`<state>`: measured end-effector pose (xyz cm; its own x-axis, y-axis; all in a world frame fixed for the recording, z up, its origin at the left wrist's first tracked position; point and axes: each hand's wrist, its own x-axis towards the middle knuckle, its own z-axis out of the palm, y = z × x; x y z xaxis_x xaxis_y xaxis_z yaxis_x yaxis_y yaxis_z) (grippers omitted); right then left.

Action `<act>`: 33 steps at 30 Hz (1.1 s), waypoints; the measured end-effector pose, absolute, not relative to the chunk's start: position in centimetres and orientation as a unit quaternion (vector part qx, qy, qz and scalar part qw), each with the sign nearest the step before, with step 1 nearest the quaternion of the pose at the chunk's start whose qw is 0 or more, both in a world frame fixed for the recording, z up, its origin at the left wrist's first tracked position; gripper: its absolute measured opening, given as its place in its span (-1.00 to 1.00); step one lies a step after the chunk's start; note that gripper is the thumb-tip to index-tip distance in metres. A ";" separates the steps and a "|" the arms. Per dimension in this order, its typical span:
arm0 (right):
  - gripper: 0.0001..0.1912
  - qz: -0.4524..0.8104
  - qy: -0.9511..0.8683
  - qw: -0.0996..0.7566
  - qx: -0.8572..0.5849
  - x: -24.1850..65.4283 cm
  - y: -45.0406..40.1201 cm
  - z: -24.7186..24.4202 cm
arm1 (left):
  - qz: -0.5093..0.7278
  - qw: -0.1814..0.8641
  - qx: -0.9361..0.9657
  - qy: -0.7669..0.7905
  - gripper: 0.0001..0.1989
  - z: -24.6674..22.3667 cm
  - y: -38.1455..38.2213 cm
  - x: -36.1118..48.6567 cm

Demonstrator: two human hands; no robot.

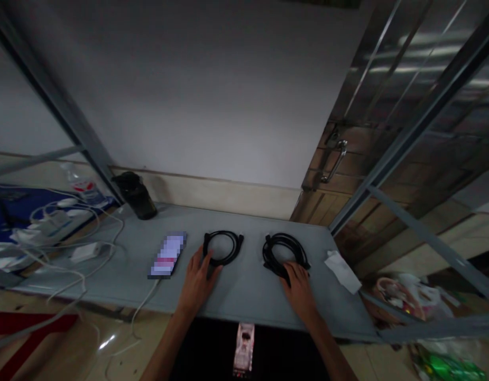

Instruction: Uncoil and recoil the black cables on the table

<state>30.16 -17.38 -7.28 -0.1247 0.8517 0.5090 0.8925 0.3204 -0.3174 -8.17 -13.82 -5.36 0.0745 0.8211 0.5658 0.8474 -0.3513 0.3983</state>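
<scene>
Two coiled black cables lie on the grey table. The smaller coil (233,256) is a thin loop left of centre, and my left hand (199,280) rests at its lower left edge with fingers apart. To the right lies the thicker coil (273,259), made of several turns. My right hand (297,286) is over its lower edge, fingertips touching the cable; whether they grip it is hard to tell. A phone (168,256) with a lit, blurred screen lies left of my left hand, with a white cable at its lower end.
A dark bottle (139,196) stands at the table's back left. White chargers (85,252) and tangled cords cover the left end. A folded white paper (343,271) lies near the right edge. Metal frame posts rise on both sides; bags (424,296) sit beyond the right edge.
</scene>
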 end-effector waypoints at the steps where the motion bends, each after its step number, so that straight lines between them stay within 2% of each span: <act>1: -0.66 -0.034 -0.748 0.316 -0.582 30.1 -17.4 -7.2 | -0.371 0.020 -0.734 -0.568 -0.40 -5.3 -13.9 -8.1; 15: -0.65 -0.054 -0.752 0.296 -0.587 29.8 -16.9 -7.4 | -0.359 0.051 -0.744 -0.562 -0.38 -6.0 -13.1 -8.7; 24: -0.57 -0.071 -0.753 0.311 -0.575 29.5 -16.9 -7.7 | -0.380 0.066 -0.744 -0.546 -0.38 -5.9 -13.1 -9.1; 33: -0.59 -0.079 -0.751 0.324 -0.570 29.5 -17.1 -7.6 | -0.374 0.053 -0.739 -0.557 -0.37 -6.0 -13.2 -8.9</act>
<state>29.51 -17.06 -7.56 -0.1397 0.8053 0.5762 0.9074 0.3370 -0.2510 -8.91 -13.21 -5.98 0.0986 0.7847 0.6120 0.8635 -0.3731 0.3393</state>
